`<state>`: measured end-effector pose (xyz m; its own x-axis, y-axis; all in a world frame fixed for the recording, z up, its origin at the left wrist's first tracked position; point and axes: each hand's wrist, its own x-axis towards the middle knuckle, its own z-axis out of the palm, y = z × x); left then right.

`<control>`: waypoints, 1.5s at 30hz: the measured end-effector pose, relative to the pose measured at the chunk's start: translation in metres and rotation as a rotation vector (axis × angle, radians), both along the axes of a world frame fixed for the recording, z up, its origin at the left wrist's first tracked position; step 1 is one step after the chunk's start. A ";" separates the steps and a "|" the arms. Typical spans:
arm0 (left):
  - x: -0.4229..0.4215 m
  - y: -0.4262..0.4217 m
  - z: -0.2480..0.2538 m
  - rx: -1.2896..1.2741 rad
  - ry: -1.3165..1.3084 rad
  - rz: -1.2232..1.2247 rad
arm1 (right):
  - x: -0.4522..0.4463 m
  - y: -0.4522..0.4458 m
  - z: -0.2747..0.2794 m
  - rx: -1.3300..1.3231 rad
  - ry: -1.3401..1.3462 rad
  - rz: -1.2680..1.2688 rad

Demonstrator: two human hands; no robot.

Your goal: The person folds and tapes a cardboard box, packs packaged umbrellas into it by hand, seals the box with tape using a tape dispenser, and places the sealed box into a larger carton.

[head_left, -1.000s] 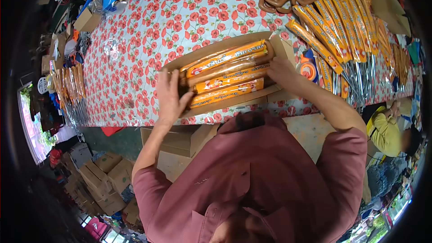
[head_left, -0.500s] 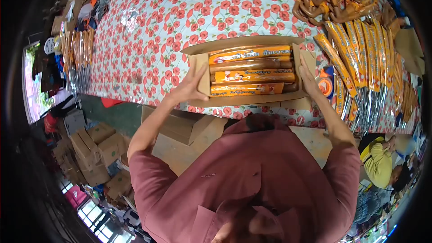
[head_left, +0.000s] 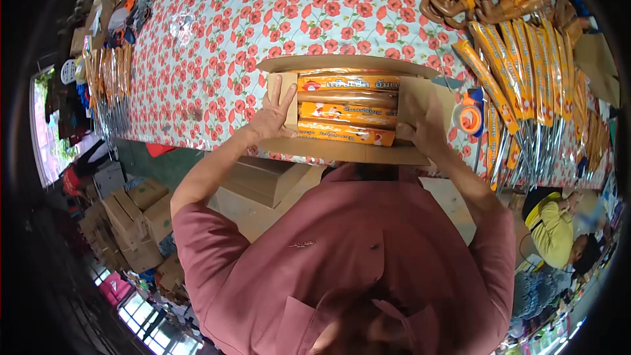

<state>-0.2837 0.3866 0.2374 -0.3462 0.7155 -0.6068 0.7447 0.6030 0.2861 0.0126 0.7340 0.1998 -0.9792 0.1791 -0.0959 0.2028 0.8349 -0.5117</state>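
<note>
Several boxed orange packs [head_left: 347, 113], between open left grip [head_left: 273, 117] on flap [head_left: 289, 79] and blurred right grip [head_left: 422, 121], its hold unclear

Right end flap [head_left: 412, 87] now folded inward over the orange packets [head_left: 348, 112], right hand [head_left: 424, 126] shifted inward against it

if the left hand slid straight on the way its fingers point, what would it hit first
Probably the carton's long far flap, just beyond the fingertips of the left hand; the flap's height is unclear, so it might pass over.
</note>
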 end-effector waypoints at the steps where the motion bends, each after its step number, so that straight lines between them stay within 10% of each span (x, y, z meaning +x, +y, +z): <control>1: -0.003 0.001 0.010 -0.019 -0.085 0.025 | -0.002 0.003 0.005 0.090 -0.039 0.082; 6: -0.004 -0.007 0.078 -0.312 -0.488 -0.085 | 0.008 0.002 0.087 -0.159 -0.372 0.271; 17: 0.002 0.012 0.010 0.288 0.356 0.096 | -0.038 0.034 0.039 0.064 -0.158 0.222; 26: 0.021 0.019 -0.020 0.434 0.411 0.266 | -0.138 0.056 0.122 0.066 0.107 0.123; 30: 0.026 0.022 -0.011 0.382 0.437 0.272 | -0.186 0.074 0.045 -0.564 -0.565 0.002; 34: 0.045 0.012 -0.012 0.300 0.476 0.251 | -0.124 0.015 0.010 0.140 0.172 0.108; 45: 0.069 0.049 0.007 0.486 0.362 -0.259 | -0.220 -0.023 -0.010 -0.381 -0.498 0.366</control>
